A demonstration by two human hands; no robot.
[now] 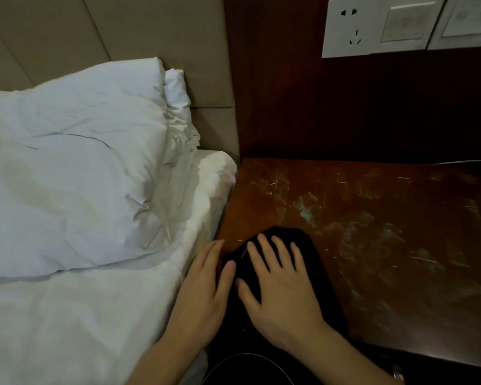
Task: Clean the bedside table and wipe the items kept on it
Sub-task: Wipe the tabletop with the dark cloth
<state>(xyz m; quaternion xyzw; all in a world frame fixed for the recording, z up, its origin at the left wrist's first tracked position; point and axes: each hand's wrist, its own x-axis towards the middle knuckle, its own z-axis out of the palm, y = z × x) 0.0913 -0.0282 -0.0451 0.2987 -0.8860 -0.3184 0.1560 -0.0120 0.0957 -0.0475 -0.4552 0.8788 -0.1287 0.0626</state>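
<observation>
While the right hand (282, 284) presses flat, fingers spread, on a black cloth (286, 237), the left hand (206, 284) lies flat beside it. Both sit at lower centre on the smeared bedside table (386, 218).

Cloth (311, 262) on bedside table (386, 232), under right hand (281, 282) fingers (264, 248). Left hand (203, 287) lies left of them. Pillow (75, 168) on bed (67, 329), farther left.

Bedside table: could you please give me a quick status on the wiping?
Both hands open: right hand flat on black cloth, left hand at its edge. Scratched brown wooden tabletop smeared. White cable at back right corner.
</observation>
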